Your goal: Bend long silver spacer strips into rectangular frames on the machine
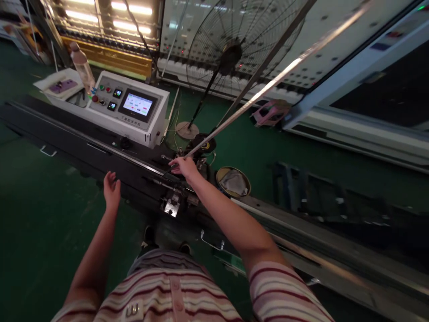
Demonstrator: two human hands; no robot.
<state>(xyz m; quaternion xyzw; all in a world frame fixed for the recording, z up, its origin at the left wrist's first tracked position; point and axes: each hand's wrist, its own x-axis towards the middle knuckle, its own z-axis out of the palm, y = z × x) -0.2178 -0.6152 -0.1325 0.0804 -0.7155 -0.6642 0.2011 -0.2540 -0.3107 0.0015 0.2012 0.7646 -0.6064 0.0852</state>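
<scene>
My right hand (183, 167) is closed around the lower end of a long shiny metal strip (268, 85) that runs up and to the right across the view. The strip's end sits over the small metal head (172, 203) of a long black machine bed (87, 150). My left hand (111, 190) hovers open beside the bed's near edge, palm toward the machine, holding nothing.
A white control box (134, 107) with a lit screen and buttons stands on the bed at left, a bottle (81, 66) beside it. A standing fan (231, 53) and a round tin with cloth (233, 182) sit behind. Green floor lies all round.
</scene>
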